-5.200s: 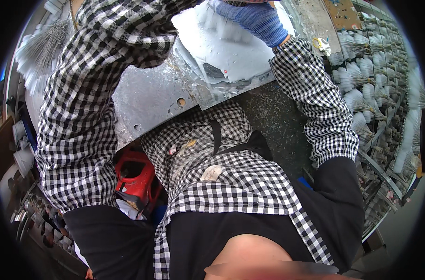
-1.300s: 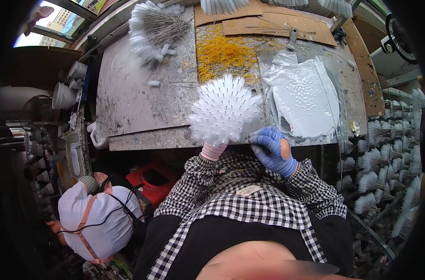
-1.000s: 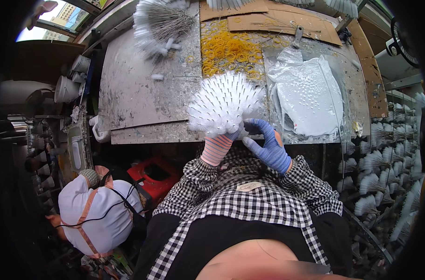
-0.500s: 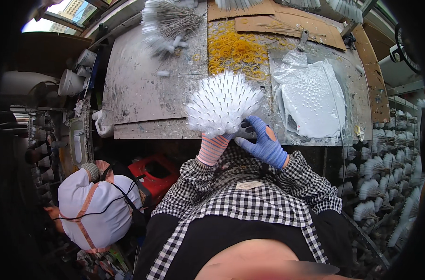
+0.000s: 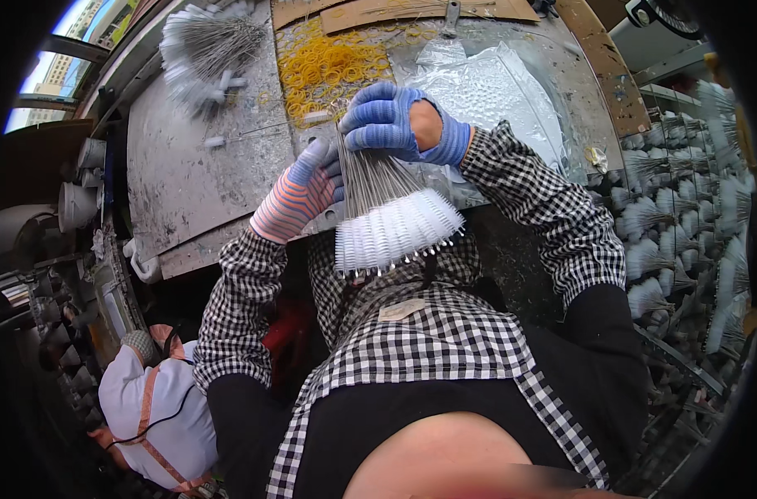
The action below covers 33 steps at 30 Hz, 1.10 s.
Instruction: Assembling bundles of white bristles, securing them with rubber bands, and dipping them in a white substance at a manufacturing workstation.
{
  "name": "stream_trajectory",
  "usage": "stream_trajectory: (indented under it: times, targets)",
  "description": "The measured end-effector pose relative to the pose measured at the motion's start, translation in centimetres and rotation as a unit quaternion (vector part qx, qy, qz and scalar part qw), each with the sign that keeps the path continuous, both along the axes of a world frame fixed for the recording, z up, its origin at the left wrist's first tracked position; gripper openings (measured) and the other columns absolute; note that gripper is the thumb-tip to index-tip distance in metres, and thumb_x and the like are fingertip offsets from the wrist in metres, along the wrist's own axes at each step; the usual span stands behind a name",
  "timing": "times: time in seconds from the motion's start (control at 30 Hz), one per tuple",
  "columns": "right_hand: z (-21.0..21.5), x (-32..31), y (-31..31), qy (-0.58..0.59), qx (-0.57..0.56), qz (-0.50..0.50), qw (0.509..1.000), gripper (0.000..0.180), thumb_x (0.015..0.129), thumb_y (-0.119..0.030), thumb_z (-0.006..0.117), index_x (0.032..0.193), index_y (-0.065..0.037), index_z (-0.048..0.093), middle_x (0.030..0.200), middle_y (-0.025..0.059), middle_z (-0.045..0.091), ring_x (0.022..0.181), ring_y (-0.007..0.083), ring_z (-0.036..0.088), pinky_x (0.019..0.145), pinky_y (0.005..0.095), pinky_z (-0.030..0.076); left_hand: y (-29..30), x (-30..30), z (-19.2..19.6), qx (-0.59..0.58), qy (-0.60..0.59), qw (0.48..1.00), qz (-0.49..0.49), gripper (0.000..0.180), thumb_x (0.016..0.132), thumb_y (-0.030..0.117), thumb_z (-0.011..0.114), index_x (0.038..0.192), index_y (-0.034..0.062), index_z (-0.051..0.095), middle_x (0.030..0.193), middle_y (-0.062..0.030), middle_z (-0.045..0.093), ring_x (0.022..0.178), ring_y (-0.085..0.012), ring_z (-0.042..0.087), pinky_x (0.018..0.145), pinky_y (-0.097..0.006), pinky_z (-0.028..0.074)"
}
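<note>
A bundle of slim brushes with white bristles and thin metal wire stems hangs over the table's front edge. Its bristle ends fan out toward me, and small white blobs sit on the tips. My right hand, in a blue striped glove with a hole at the back, is closed around the gathered stems at their far end. Beside the stems on the left is my left hand, in a pink and blue striped glove, fingers apart; I cannot tell whether the fingertips touch the wires.
Yellow rubber bands lie heaped at the table's back. Another brush bundle rests at the far left. A glossy white-coated sheet and a scraper are on the right. Brush bundles fill a rack; another person is lower left.
The bundle has turned over, from bristle tips facing up to bristles pointing toward me. My right hand has moved onto the stems, while my left has let go and moved left.
</note>
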State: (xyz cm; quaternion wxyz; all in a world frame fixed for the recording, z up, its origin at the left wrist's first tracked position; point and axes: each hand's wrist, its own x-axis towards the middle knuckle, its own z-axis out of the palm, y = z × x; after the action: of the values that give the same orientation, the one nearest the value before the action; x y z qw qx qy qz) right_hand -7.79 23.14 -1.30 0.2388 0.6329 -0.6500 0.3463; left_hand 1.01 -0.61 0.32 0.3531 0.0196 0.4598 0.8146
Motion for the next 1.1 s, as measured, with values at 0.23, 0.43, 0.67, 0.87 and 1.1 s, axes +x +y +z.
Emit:
stream_trajectory:
  times: [0.23,0.43,0.67,0.87,1.1]
  targets:
    - [4.5,-2.4,3.6,0.214,0.137,-0.039,0.967,0.044,0.089,-0.023,0.065,0.132,-0.013,0.066,0.136,0.0105,0.065,0.117,0.0317,0.065,0.103,0.0470,0.053,4.5,-4.0,0.2,0.037,0.218,0.962,-0.162,0.056,0.097,0.037,0.067,0.141,0.0040,0.056,0.137,-0.0083,0.061,0.128,-0.0182,0.056,0.110,-0.036,0.044]
    - [8.1,1.2,6.9,0.005,0.017,-0.172,0.985,0.040,0.086,-0.033,0.078,0.118,-0.009,0.071,0.115,0.0134,0.070,0.101,0.0320,0.067,0.088,0.0395,0.054,4.4,-6.1,1.8,-0.171,0.244,0.950,-0.092,0.051,0.091,0.024,0.076,0.134,0.0020,0.060,0.120,-0.0071,0.070,0.115,-0.0159,0.064,0.105,-0.033,0.048]
    - [6.8,8.0,6.4,-0.358,0.120,-0.251,0.891,0.020,0.091,-0.026,0.075,0.101,-0.008,0.074,0.084,0.0095,0.072,0.074,0.0238,0.069,0.071,0.0349,0.055,3.7,-8.6,1.3,-0.189,0.254,0.948,-0.037,0.043,0.090,0.027,0.077,0.125,0.0028,0.066,0.114,-0.0046,0.073,0.110,-0.0142,0.067,0.100,-0.031,0.051]
    - [5.0,7.3,6.3,-0.394,0.191,-0.336,0.834,0.028,0.088,-0.036,0.076,0.102,-0.012,0.076,0.086,0.0090,0.076,0.077,0.0247,0.074,0.075,0.0369,0.058,5.1,-10.2,1.5,-0.206,0.269,0.940,-0.045,0.042,0.092,0.025,0.072,0.127,0.0043,0.065,0.116,-0.0039,0.071,0.112,-0.0132,0.065,0.101,-0.031,0.049]
    - [2.6,5.6,8.2,-0.424,0.132,-0.376,0.814,0.041,0.085,-0.042,0.078,0.106,-0.006,0.073,0.092,0.0114,0.078,0.085,0.0245,0.076,0.081,0.0355,0.059,9.8,-10.7,3.1,-0.167,0.213,0.963,-0.005,0.043,0.088,0.015,0.076,0.125,0.0001,0.061,0.113,-0.0071,0.069,0.105,-0.0154,0.064,0.095,-0.031,0.051]
